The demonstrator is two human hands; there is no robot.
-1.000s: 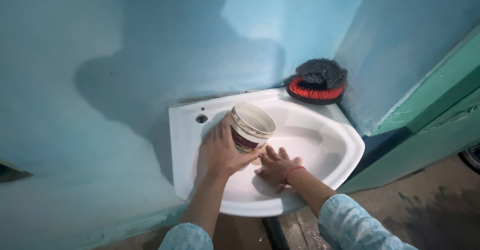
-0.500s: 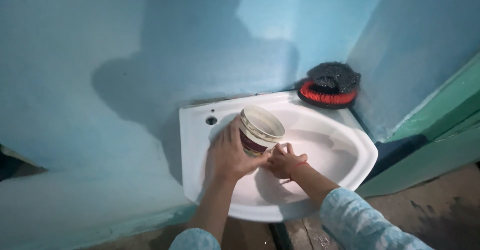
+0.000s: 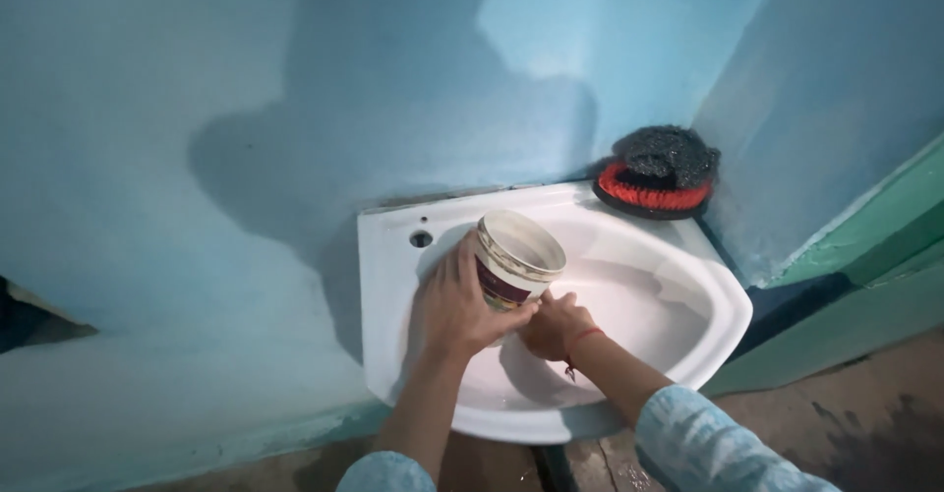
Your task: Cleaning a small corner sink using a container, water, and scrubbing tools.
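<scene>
Bucket (image 3: 518, 261), small, cream with a dark red band, sits tilted inside the white corner washbasin (image 3: 688, 256), its open mouth turned up toward the back wall. Left hand (image 3: 457, 305) wraps its side, fingers (image 3: 462, 256) curled around it. Right hand (image 3: 556, 323) is bunched in the bowl just beside the bucket's base; whether it holds anything is hidden. A black-and-red scrub brush (image 3: 661, 175) rests on the basin's far corner.
</scene>
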